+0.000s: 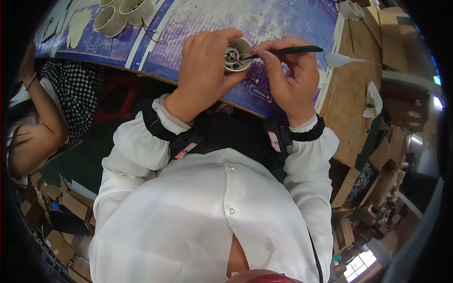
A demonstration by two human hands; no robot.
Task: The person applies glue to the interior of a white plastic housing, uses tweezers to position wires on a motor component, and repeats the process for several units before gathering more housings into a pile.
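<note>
Nearest the wearer, a black wrist band point(158, 125) sits over the left white cuff, with a matching one at the right. Just beyond, both hands work over the near part of the purple-and-white tabletop point(203, 16). The left hand point(203, 66) is wrapped around a white cup-shaped housing point(244, 45), its mouth tilted up toward the wearer. The right hand point(292, 70) pinches a slim black-handled tool point(302, 49), which points leftward into the housing, beside the round metallic fitting point(232, 54) within. Tip type and actual contact cannot be confirmed.

Step in hand, as judged: tool work on the inside of the housing. The next move appears to call for a firm left-hand hold and small, controlled tip movements, avoiding a slip against the fitting.

Right of the hands lies a white bulb-shaped piece with a thin tail point(336, 60). Farther off, at upper left, similar white housings point(109, 23) stand grouped, dark wires point(147, 29) trailing from them; more white cups point(349, 9) stand at upper right.
</note>
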